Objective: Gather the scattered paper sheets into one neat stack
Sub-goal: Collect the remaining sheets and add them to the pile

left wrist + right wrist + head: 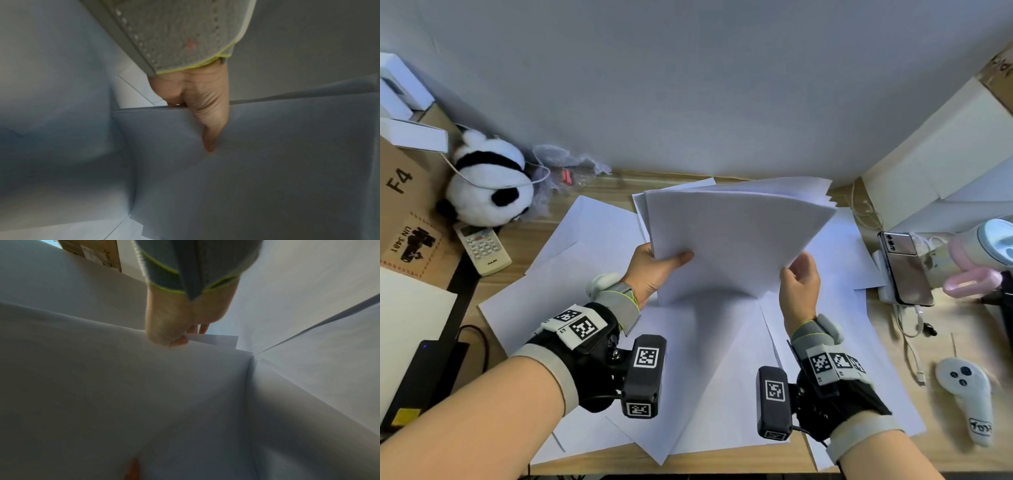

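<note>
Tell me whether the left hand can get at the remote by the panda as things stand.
Probably not right now: the left hand grips the held bundle of sheets together with the right hand. Nothing lies over the remote itself, so it looks reachable once that hand lets go.

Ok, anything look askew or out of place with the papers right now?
Yes. The bundle of white paper sheets gripped by the left hand and right hand is uneven: its far edges fan out instead of lining up. More loose white sheets lie criss-crossed at mixed angles on the wooden desk. Nothing looks torn.
</note>
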